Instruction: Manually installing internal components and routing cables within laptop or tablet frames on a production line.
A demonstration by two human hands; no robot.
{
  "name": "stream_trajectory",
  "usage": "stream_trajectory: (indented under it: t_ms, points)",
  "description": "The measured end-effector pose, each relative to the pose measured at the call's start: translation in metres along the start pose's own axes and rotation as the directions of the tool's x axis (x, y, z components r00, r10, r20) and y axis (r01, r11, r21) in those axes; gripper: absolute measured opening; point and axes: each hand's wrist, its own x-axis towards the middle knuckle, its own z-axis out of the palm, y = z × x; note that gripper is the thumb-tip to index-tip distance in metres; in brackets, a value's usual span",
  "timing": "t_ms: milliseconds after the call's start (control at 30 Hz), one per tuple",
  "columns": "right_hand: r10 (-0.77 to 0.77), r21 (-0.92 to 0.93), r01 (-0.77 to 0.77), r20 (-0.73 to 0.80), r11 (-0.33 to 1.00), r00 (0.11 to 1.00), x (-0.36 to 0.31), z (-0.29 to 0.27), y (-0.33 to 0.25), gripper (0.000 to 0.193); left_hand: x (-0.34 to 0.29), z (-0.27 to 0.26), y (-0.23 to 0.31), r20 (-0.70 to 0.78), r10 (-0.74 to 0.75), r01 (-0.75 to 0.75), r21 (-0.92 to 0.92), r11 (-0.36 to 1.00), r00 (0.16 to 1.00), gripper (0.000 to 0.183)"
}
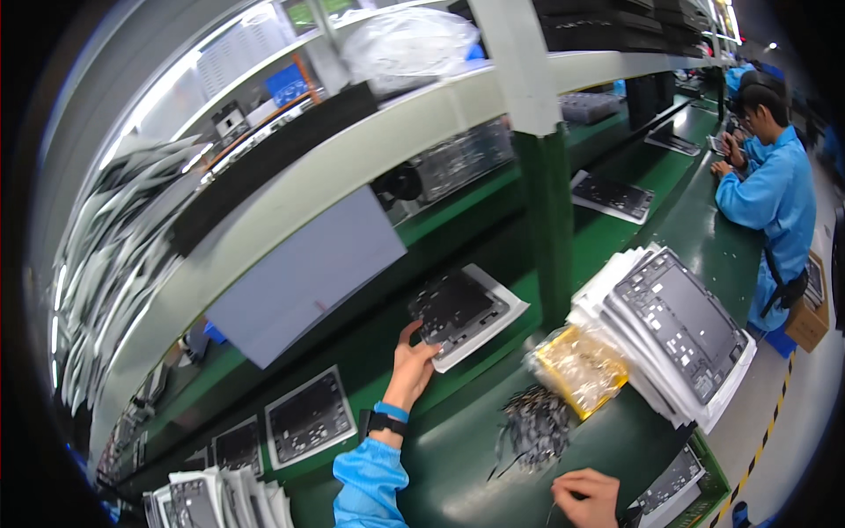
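Observation:
My left hand (411, 368) reaches forward and pinches the near left corner of a dark, flat tablet-like panel (459, 304). The panel lies tilted on a white sheet (482, 338) on the green belt. Low in the picture, my right hand (588, 497) is closed with its fingers curled; a thin dark strand shows by the fingertips, too small to name. Beyond it, a heap of small black-and-grey strips (535, 429) lies on the bench. Touching the heap's far side is a clear plastic bag on a yellow tray (581, 370), with small pieces inside.
A tall stack of panels and white sheets (678, 330) stands at right, another stack (216, 500) at lower left. More panels (310, 417) lie along the belt. A green post (544, 220) rises ahead. A co-worker in blue (770, 194) works further along. A green crate (709, 484) sits lower right.

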Motion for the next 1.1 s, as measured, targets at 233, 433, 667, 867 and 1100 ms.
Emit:
stream_trajectory:
  t_ms: [233, 433, 667, 867, 1100]
  points:
    - [0.171, 0.156, -0.183, 0.091, 0.971, 0.981, -0.019, 0.013, 0.032, 0.015, -0.222, -0.043, -0.006, -0.236, 0.154, -0.118, 0.158, 0.980, 0.960, 0.045]
    - [0.310, 0.227, -0.363, 0.238, 0.904, 0.920, -0.020, 0.021, -0.014, 0.013, -0.393, 0.018, -0.038, -0.356, 0.067, 0.020, 0.237, 0.971, 0.932, 0.061]
    - [-0.249, 0.227, 0.137, 0.599, 0.964, 0.761, 0.018, 0.082, -0.088, 0.012, -0.454, 0.050, -0.063, 0.028, -0.107, 0.105, 0.036, 0.994, 0.994, 0.081]
    - [-0.153, 0.226, -0.052, 0.793, 0.973, 0.590, 0.019, 0.131, -0.097, 0.012, -0.465, 0.023, -0.036, 0.337, -0.019, -0.144, 0.452, 0.880, 0.941, 0.043]
    - [-0.020, 0.189, -0.458, 0.937, 0.869, 0.348, 0.014, 0.144, -0.097, 0.012, -0.411, -0.102, 0.042, 0.167, 0.398, -0.259, 0.947, 0.190, 0.902, 0.029]
